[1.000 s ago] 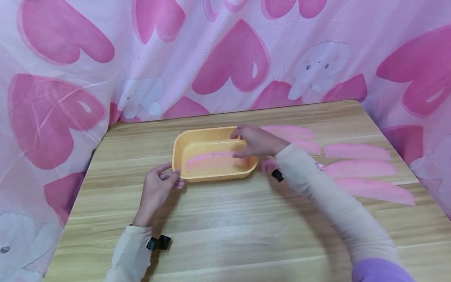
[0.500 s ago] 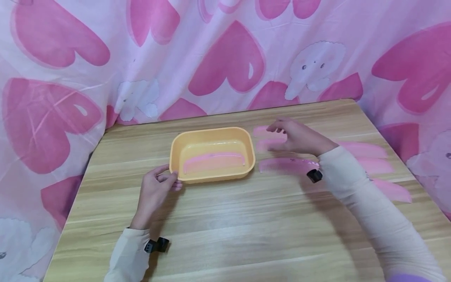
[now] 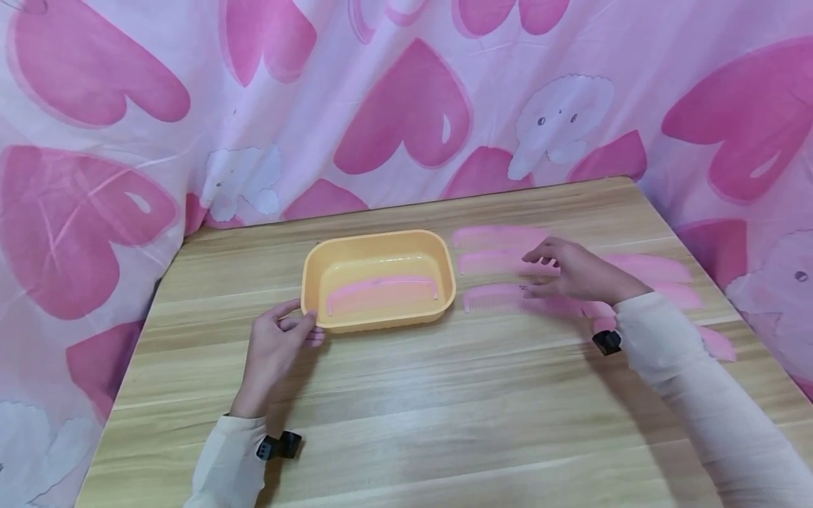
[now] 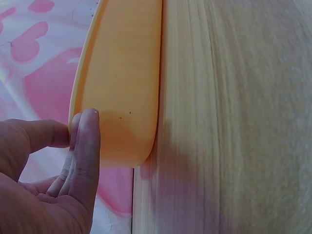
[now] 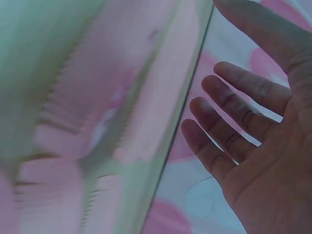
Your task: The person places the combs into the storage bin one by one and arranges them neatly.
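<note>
In the head view, my left hand (image 3: 276, 349) grips the near left corner of a yellow plastic basin (image 3: 384, 323). The left wrist view has its fingers pressed to the outer wall and another digit at the rim. A single pink comb (image 3: 381, 286) lies inside the basin. Over the combs to the right hovers my right hand (image 3: 584, 271), fingers spread and holding nothing. Nearest to it on the table is a pink comb (image 3: 495, 298); two others, a middle comb (image 3: 489, 262) and a far comb (image 3: 492, 236), lie behind. Combs look blurred in the right wrist view.
More pink combs (image 3: 657, 267) lie in a column at the right, partly hidden by the right hand and sleeve (image 3: 667, 339). All rest on a wood-grain table (image 3: 394, 416). A pink heart-patterned curtain (image 3: 292, 155) hangs behind and at both sides.
My right hand has left the basin and moved right over the combs, while the comb stays inside. The left hand keeps its grip on the corner. The head view has shifted slightly.
</note>
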The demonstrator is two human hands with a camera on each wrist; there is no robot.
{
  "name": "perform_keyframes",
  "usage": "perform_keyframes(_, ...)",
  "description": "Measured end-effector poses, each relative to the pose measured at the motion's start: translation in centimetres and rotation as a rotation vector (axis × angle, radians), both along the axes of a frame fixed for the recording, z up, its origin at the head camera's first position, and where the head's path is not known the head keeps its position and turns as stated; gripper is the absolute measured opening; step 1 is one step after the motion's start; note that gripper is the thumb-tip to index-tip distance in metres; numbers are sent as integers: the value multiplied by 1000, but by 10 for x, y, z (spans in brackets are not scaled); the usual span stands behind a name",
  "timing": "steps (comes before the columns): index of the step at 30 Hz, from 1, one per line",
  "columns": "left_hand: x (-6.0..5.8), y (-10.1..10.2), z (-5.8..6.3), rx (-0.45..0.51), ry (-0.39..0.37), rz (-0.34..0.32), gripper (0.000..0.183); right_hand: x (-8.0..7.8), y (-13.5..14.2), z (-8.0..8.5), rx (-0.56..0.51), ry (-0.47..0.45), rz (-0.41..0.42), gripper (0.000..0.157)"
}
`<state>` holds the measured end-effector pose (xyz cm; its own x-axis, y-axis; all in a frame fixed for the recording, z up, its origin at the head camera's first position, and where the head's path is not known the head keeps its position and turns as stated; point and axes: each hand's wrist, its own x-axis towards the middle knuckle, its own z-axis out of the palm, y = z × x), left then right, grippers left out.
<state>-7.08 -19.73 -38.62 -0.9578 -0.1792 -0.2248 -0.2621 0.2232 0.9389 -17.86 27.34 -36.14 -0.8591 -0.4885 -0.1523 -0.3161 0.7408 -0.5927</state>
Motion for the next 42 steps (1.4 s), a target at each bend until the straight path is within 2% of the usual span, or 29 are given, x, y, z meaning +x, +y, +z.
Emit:
perform_keyframes(8,1,-1,-1,18,-1,7,49,8,14,-26,-52,-72,-35,60)
perform_keyframes(16,2,-2,1,0,-17,13,50,12,21,-40,-17,12,13,63)
perform_keyframes(21,2,-2,0,3,-20,14,50,12,22,-44,-11,57,40,57)
perform_keyframes(29,0,-2,0,7,-7,6,50,11,23,-47,7,58,30,47)
perform_keyframes(42,-2,-1,0,5,-13,-6,50,11,25,-47,13,84,-3,46)
